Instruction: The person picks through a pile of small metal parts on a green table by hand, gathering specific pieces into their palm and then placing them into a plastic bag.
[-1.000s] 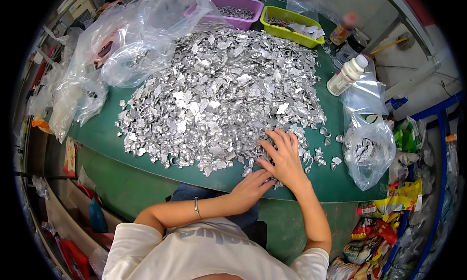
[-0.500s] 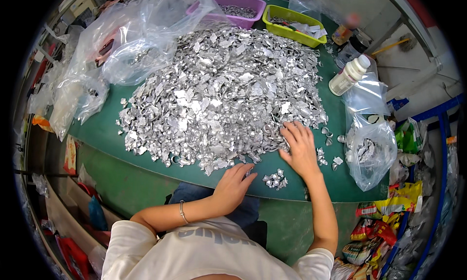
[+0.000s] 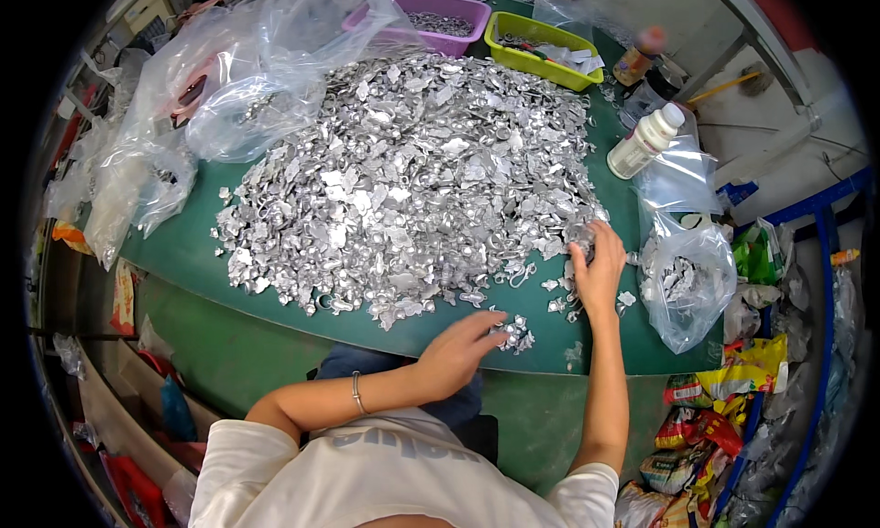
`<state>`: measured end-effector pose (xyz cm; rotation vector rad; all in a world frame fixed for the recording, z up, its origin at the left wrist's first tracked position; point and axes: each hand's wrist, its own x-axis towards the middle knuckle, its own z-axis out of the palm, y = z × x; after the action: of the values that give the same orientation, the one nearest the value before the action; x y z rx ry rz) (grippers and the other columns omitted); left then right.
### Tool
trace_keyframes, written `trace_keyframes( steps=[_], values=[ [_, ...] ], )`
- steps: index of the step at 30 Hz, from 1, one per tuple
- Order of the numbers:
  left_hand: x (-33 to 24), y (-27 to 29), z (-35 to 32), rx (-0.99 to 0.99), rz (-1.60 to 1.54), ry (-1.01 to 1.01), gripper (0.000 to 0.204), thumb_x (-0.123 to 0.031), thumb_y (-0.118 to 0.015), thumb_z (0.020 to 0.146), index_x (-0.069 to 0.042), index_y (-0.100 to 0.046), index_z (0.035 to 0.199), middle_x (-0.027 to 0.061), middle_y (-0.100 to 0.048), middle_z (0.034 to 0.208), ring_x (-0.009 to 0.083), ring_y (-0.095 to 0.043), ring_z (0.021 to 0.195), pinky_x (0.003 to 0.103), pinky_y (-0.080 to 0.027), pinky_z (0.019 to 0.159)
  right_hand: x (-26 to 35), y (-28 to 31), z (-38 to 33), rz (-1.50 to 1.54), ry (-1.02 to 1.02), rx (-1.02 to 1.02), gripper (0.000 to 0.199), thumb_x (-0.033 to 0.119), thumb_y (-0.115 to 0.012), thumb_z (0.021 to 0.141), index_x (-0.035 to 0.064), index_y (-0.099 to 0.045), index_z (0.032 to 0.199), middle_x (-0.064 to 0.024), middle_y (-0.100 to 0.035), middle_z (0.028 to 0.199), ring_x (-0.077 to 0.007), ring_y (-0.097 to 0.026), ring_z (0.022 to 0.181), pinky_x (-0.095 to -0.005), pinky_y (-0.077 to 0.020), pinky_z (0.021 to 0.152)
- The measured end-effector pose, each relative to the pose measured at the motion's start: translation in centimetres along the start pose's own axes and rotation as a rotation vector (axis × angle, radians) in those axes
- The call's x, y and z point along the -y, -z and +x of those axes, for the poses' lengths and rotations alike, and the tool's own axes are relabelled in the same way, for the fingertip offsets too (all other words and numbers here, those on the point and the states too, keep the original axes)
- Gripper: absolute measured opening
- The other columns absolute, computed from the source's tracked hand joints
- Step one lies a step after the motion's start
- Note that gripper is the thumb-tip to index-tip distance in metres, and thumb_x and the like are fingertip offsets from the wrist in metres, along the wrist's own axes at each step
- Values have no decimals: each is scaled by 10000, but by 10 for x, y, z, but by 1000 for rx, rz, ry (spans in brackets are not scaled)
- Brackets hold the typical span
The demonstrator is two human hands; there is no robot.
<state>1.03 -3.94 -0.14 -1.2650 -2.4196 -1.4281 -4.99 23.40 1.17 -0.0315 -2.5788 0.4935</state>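
Observation:
A broad heap of small silver metal pieces (image 3: 403, 180), some ring-shaped and some flat, covers much of the green table (image 3: 206, 262). Close to the front edge, my left hand (image 3: 458, 352) is open, its stretched fingers reaching the small cluster of silver pieces (image 3: 519, 334). My right hand (image 3: 600, 269) lies at the heap's right edge, thumb apart from the curved fingers, over a few pieces. Its fingertips are partly hidden among the metal. Several loose pieces (image 3: 557, 301) lie just left of my right wrist.
A clear plastic bag with silver pieces (image 3: 683, 294) rests at the right edge, below a white bottle (image 3: 646, 141). Purple (image 3: 467, 33) and lime-green bins (image 3: 541, 65) stand at the back. Large clear bags (image 3: 247, 97) cover the left. A person's hand shows at the far edge.
My right hand has moved right, from the heap's front to its right edge. My left hand has shifted slightly right to the small cluster. The view has shifted a little.

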Motion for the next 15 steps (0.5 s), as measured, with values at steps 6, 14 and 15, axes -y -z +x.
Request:
trace_keyframes(
  steps=[6, 14, 15],
  values=[
    [8, 22, -1, 20, 301, 99, 470, 58, -575, 732, 7, -545, 1198, 184, -507, 1297, 366, -510, 1145, 455, -399, 945, 38, 34, -24, -86, -91, -4, 253, 95, -700, 790, 43, -637, 1030, -117, -571, 1098, -311, -517, 1025, -417, -372, 891],
    [1, 5, -1, 103, 83, 21, 558, 93, -551, 690, 29, -509, 1243, 218, -443, 1349, 397, -451, 1218, 464, -385, 987, 58, 47, -60, -11, -37, 216, 261, 52, -680, 798, 13, -658, 1056, -124, -562, 1007, -310, -519, 935, -393, -407, 812],
    [1, 4, -1, 98, 93, 39, 555, 95, -545, 698, 25, -507, 1247, 219, -443, 1350, 398, -449, 1221, 466, -383, 992, 58, 39, -59, -38, -34, 202, 264, 50, -679, 800, 6, -654, 1059, -125, -559, 1007, -311, -519, 938, -394, -406, 813]
  ],
)
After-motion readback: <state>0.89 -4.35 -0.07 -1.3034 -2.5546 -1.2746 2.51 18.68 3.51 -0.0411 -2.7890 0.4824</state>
